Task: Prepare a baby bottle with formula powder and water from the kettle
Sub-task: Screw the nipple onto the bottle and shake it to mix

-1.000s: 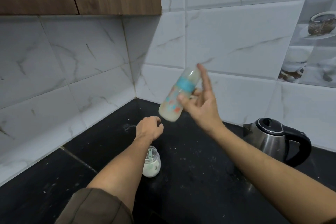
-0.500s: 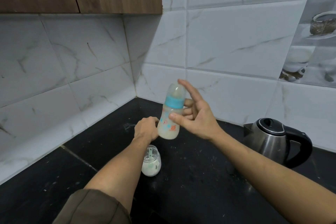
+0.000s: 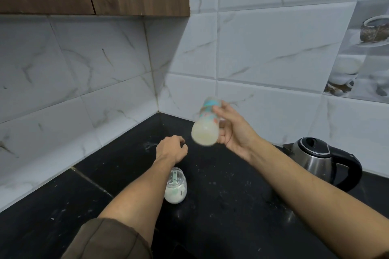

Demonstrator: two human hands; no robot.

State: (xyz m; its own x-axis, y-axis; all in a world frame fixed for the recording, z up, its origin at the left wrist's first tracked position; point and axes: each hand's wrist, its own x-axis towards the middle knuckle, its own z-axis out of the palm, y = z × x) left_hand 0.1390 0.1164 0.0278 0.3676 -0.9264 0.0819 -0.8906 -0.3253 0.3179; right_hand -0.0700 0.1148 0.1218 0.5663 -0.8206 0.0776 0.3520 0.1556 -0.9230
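The right hand (image 3: 235,132) grips a tilted milky plastic baby bottle (image 3: 205,132). The left hand (image 3: 170,150) curls loosely, empty, at the back of the black counter (image 3: 231,206).

The glass powder jar (image 3: 175,189) stands on the black stone counter (image 3: 231,206), left of the steel kettle (image 3: 315,162); the plastic baby bottle (image 3: 206,128) is above, between them.
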